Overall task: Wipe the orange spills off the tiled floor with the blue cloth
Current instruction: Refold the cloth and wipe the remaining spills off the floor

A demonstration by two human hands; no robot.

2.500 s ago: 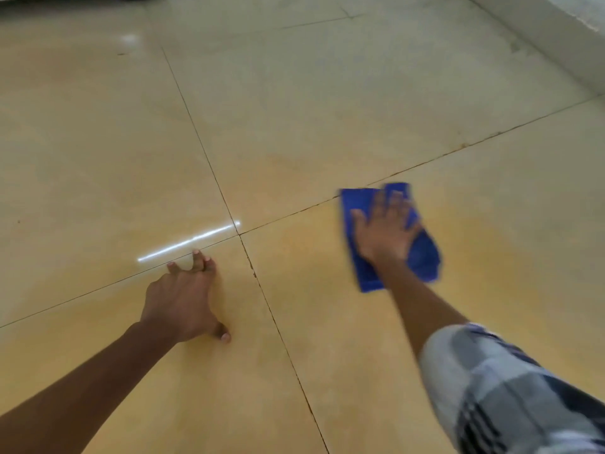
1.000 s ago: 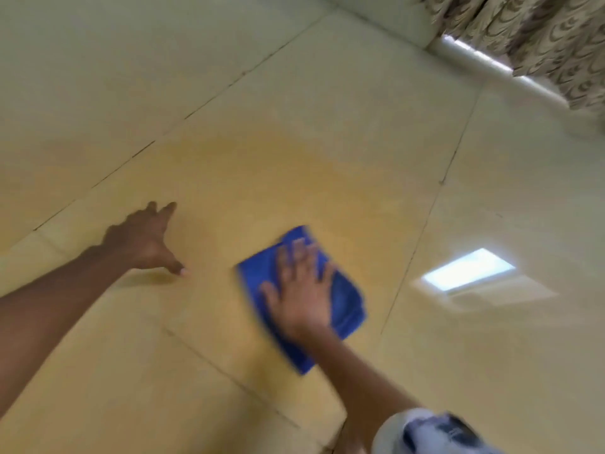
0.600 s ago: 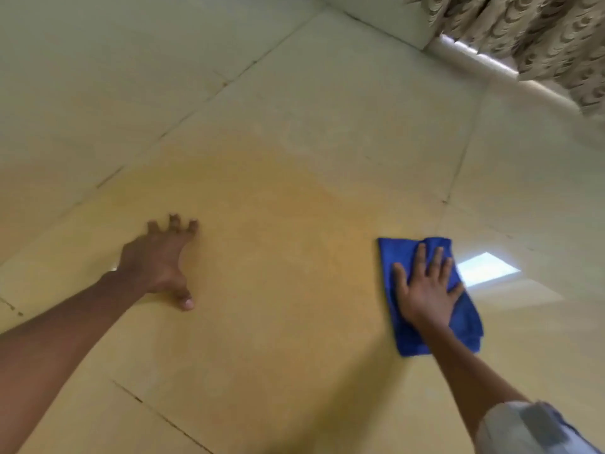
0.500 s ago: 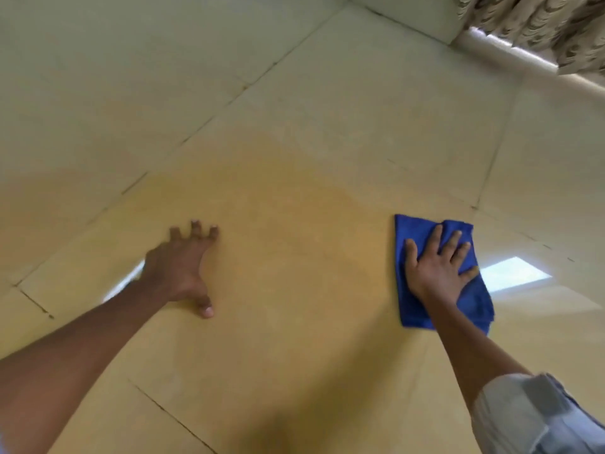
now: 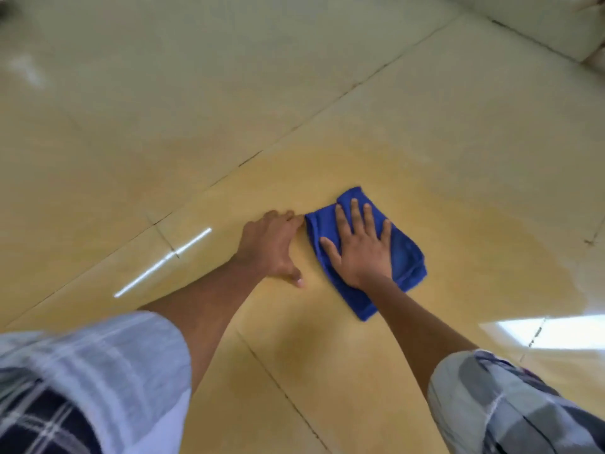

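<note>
At about 9 o'clock I see a bright streak of reflected light (image 5: pixel 162 262) on the tiled floor (image 5: pixel 196 93), crossing a grout line (image 5: pixel 209 186). Moving toward the centre, my left hand (image 5: pixel 273 249) rests on the floor with its fingers relaxed and holding nothing; the fingertips lie just beside the edge of the blue cloth (image 5: pixel 406 257), perhaps touching it. Next, my right hand (image 5: pixel 360 247) lies flat on the cloth with straight, spread fingers and presses it down. The cloth is folded and sits on the orange spill (image 5: pixel 474 231), which spreads widely from the centre toward 3 o'clock. At about 4 o'clock a window reflection (image 5: pixel 556 332) shines on the tile.

I judge that much orange remains. The risk is that the cloth, already wet, only smears the liquid wider. Also, the supporting hand may slip on the wet tile if I lean on it.
</note>
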